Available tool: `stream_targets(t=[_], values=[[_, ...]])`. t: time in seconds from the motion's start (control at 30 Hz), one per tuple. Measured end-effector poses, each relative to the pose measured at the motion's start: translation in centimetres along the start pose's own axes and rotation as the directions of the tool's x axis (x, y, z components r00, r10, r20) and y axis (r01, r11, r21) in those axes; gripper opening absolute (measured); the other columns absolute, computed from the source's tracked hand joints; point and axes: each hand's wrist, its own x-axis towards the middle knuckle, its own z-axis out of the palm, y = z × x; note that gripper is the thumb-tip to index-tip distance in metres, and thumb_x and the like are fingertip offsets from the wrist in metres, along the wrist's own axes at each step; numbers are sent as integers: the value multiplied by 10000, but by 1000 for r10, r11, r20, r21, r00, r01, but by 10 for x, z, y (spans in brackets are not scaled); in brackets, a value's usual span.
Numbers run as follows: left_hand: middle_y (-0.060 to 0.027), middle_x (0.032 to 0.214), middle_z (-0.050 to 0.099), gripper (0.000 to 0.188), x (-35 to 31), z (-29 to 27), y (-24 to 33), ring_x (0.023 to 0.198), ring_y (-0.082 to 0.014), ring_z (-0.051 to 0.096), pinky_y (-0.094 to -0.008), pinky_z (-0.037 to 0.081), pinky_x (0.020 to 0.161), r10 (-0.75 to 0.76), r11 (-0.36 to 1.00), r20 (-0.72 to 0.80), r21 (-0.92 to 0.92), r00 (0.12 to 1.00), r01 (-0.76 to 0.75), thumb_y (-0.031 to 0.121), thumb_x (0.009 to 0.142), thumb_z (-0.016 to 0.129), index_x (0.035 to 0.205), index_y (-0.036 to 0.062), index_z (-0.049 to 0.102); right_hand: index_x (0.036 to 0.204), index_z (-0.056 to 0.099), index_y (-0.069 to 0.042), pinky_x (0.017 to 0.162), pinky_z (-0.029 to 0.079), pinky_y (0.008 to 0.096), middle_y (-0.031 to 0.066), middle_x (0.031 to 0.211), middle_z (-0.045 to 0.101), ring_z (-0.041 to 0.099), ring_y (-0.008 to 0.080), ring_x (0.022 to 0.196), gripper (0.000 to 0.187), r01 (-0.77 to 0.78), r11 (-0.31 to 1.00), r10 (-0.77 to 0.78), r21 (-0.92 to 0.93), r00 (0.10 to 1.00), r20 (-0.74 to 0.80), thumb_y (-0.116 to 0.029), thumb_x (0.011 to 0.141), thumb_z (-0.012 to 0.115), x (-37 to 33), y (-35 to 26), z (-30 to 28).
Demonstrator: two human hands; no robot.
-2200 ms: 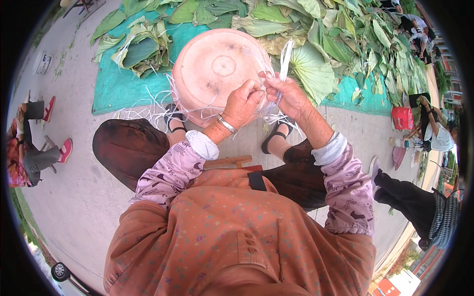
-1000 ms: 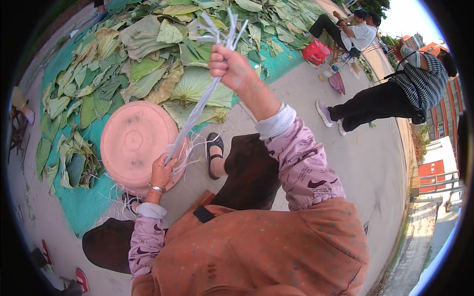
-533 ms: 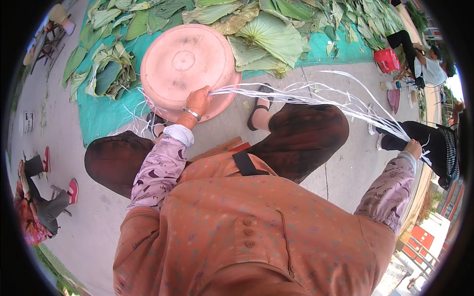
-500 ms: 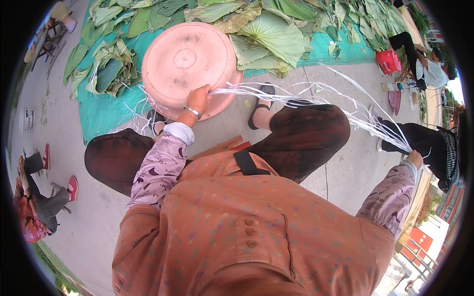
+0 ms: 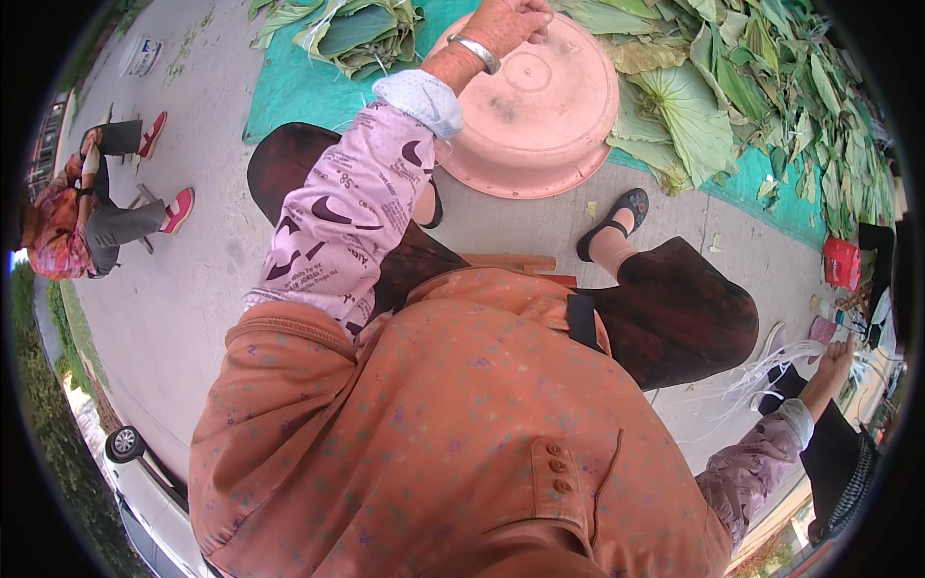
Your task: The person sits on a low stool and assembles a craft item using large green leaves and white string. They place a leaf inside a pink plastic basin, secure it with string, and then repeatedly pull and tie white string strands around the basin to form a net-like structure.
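My left hand is raised over the upturned pink plastic basin, wearing a silver bracelet. Its fingers are curled together, and whatever they may hold cannot be made out. Far out to the right, my right hand is closed on a bundle of thin white plastic strips, whose loose ends hang and spread beside it. Under my left forearm and beyond lies a bundle of folded large green leaves, with white strands near it.
A heap of big green leaves covers the turquoise sheet. A red bag stands at right, near a person in dark clothes. Another person sits at left. A white bucket and a car are also there.
The strips no longer stretch between my hands; they now hang from my right hand. My left hand has risen over the basin's far side. The whole view has shifted.
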Motion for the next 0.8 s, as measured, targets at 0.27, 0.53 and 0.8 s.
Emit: stream_targets(t=[0.27,0.53,0.8], values=[[-23,733,581,158,-20,-208,43,605,-98,547,-237,471,558,-312,901,55,333,948,277,151,807,570,916,37,563,965,529,-36,342,162,200,-71,469,244,191,35,367,231,-261,876,467,-405,666,581,-249,905,465,-158,92,324],[-30,907,613,315,-179,-185,-155,815,-141,564,-271,434,766,-635,772,198,137,746,621,295,832,564,1038,57,569,945,526,-26,371,203,198,-59,498,292,239,36,398,262,-226,841,528,-492,542,653,-272,913,442,-234,104,408],[-4,804,579,300,-205,-116,-232,696,-113,524,-253,421,646,-711,345,65,900,700,266,306,848,543,996,44,553,931,529,-13,367,206,198,-51,497,313,258,39,400,248,-204,828,542,-522,529,653,-245,911,445,-236,119,439]])
